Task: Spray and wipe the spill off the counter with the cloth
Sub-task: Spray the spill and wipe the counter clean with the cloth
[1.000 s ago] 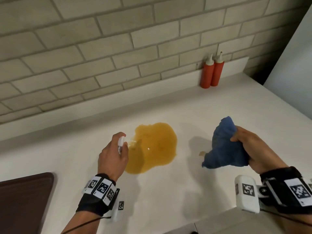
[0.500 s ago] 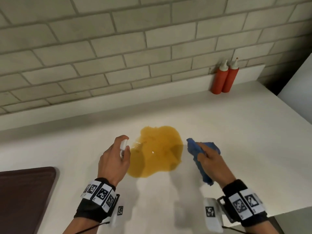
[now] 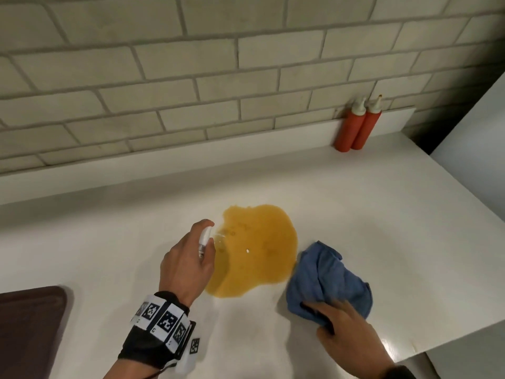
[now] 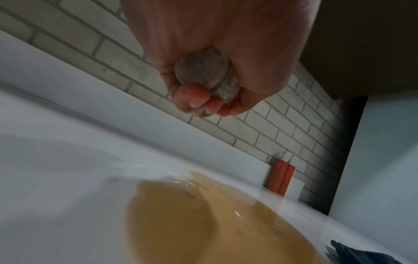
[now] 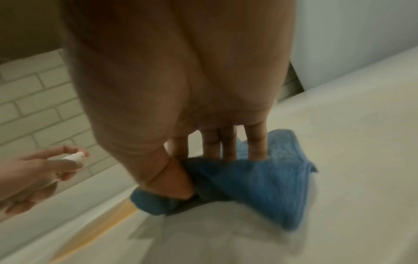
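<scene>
An orange spill (image 3: 254, 250) lies in the middle of the white counter (image 3: 355, 203). My left hand (image 3: 188, 266) grips a small spray bottle (image 3: 205, 239) at the spill's left edge, its white nozzle pointing at the spill; the bottle's base (image 4: 203, 73) shows inside my fist. Droplets dot the spill's near-left part (image 4: 187, 187). A crumpled blue cloth (image 3: 328, 280) lies on the counter, touching the spill's right edge. My right hand (image 3: 344, 324) pinches its near edge, thumb (image 5: 176, 184) in front and fingers (image 5: 228, 146) behind the cloth (image 5: 260, 187).
Two red squeeze bottles (image 3: 358, 127) stand against the brick backsplash at the back right. A dark brown board (image 3: 30, 324) lies at the near left. A white panel (image 3: 478, 132) borders the counter on the right. The counter's front edge (image 3: 437, 346) runs just right of my right hand.
My right hand brought the cloth from up at the right down to the counter beside the spill. The left hand stayed at the spill's left edge with the bottle.
</scene>
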Tool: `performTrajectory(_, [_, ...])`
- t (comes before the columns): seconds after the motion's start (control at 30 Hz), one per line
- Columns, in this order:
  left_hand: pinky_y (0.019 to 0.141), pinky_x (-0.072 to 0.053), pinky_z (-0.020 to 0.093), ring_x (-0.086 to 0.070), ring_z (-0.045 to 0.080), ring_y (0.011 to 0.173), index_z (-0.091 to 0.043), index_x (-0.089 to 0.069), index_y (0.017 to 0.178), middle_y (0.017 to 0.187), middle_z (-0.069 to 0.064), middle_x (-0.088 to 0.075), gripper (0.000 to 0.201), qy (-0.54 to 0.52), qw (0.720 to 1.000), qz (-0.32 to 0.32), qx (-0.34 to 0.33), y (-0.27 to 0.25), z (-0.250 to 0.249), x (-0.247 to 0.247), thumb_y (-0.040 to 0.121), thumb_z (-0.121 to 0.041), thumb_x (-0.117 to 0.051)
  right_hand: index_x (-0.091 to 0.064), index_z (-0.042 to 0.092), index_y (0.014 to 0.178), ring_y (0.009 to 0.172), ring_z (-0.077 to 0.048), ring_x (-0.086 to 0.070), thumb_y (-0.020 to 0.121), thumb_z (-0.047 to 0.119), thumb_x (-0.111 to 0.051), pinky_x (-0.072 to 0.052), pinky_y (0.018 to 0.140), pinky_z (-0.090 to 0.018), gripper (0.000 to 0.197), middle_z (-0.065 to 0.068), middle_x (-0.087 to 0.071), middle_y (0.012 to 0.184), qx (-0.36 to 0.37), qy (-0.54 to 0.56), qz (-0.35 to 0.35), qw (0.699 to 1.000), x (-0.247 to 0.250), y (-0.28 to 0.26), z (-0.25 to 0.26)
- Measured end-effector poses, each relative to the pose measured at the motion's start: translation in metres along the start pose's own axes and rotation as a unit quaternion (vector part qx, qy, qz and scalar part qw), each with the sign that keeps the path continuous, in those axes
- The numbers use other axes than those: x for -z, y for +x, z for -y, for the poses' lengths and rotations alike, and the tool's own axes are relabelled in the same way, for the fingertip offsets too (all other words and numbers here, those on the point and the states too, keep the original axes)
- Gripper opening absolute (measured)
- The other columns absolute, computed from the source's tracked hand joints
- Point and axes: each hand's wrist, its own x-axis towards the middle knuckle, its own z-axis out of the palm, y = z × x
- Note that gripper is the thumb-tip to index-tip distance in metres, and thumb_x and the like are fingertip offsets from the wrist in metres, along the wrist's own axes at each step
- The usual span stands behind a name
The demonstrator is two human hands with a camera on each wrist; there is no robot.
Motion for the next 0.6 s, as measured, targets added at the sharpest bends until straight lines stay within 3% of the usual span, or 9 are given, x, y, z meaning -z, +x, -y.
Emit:
performTrajectory(0.1, [0.056,-0.046,0.032,-0.055,0.022,0.059,-0.031,-0.050,0.123,0.071,-0.007,-0.055,0.028,0.000,1.000,0.012,-0.001,0.003,-0.001,-0.007,0.096,-0.024,-0.055,-0.049,0.056,0.126,0.115,-0.015,-0.051,0.074,0.033,-0.051,-0.047,0.086,-0.023,0.057,0.017,-0.045,0.117,0.018,-0.016,-0.001,1.000,0.000,-0.014,-0.018])
performTrajectory(0.17, [0.059,-0.047,0.033,-0.057,0.021,0.063,-0.033,-0.049,0.128,0.075,-0.007,-0.057,0.032,-0.005,1.000,0.029,0.002,0.004,-0.004,-0.010,0.097,-0.026,-0.054,-0.047,0.060,0.123,0.116,-0.014,-0.048,0.071,0.053,-0.053,-0.048,0.092,-0.029,0.053,0.017,-0.039,0.121,0.040,0.008,-0.018,0.999,0.003,-0.017,-0.023])
performTrajectory(0.2, [0.062,-0.047,0.033,-0.057,0.020,0.065,-0.034,-0.048,0.132,0.077,-0.007,-0.058,0.035,-0.008,0.999,0.035,0.003,0.004,-0.006,-0.010,0.098,-0.026,-0.053,-0.042,0.058,0.128,0.122,-0.012,-0.040,0.071,0.069,-0.051,-0.044,0.100,-0.032,0.060,0.017,-0.033,0.128,0.042,0.008,-0.014,0.999,0.003,-0.016,-0.023])
performTrajectory(0.27, [0.064,-0.047,0.033,-0.057,0.017,0.066,-0.037,-0.046,0.137,0.081,-0.007,-0.061,0.040,-0.011,0.999,0.032,0.006,0.003,-0.011,-0.011,0.099,-0.029,-0.053,-0.033,0.051,0.139,0.133,-0.011,-0.023,0.070,0.089,-0.030,-0.032,0.112,-0.036,0.079,0.017,-0.021,0.141,0.023,-0.012,-0.006,1.000,0.002,-0.009,-0.022])
performTrajectory(0.33, [0.064,-0.046,0.032,-0.056,0.012,0.064,-0.038,-0.046,0.138,0.079,-0.007,-0.061,0.039,-0.012,1.000,0.024,0.012,0.003,-0.017,-0.013,0.099,-0.034,-0.052,-0.035,0.043,0.142,0.138,-0.021,-0.028,0.076,0.087,-0.020,-0.035,0.110,-0.044,0.081,0.008,-0.029,0.148,0.011,-0.055,-0.037,0.998,0.000,0.001,-0.026])
performTrajectory(0.4, [0.061,-0.045,0.031,-0.055,0.011,0.062,-0.038,-0.046,0.135,0.073,-0.008,-0.058,0.036,-0.011,0.999,0.021,0.023,0.001,-0.023,-0.015,0.099,-0.035,-0.051,-0.041,0.038,0.139,0.132,-0.028,-0.043,0.086,0.073,-0.030,-0.046,0.099,-0.048,0.065,0.001,-0.044,0.143,0.014,-0.102,-0.039,0.994,0.000,0.009,-0.034])
performTrajectory(0.47, [0.056,-0.047,0.033,-0.056,0.013,0.058,-0.035,-0.047,0.129,0.066,-0.006,-0.058,0.030,-0.005,0.999,0.020,0.032,-0.001,-0.029,-0.017,0.099,-0.032,-0.051,-0.043,0.035,0.137,0.128,-0.030,-0.050,0.085,0.060,-0.039,-0.050,0.092,-0.048,0.058,-0.001,-0.051,0.139,0.023,-0.125,-0.041,0.991,0.005,0.018,-0.047])
performTrajectory(0.6, [0.057,-0.051,0.035,-0.058,0.016,0.058,-0.030,-0.048,0.122,0.066,-0.005,-0.060,0.023,0.021,0.998,0.008,0.057,-0.004,-0.042,-0.022,0.099,-0.031,-0.049,-0.039,0.034,0.139,0.132,-0.032,-0.047,0.083,0.052,-0.041,-0.050,0.090,-0.050,0.058,-0.003,-0.051,0.142,0.053,-0.141,-0.056,0.987,0.026,0.040,-0.072])
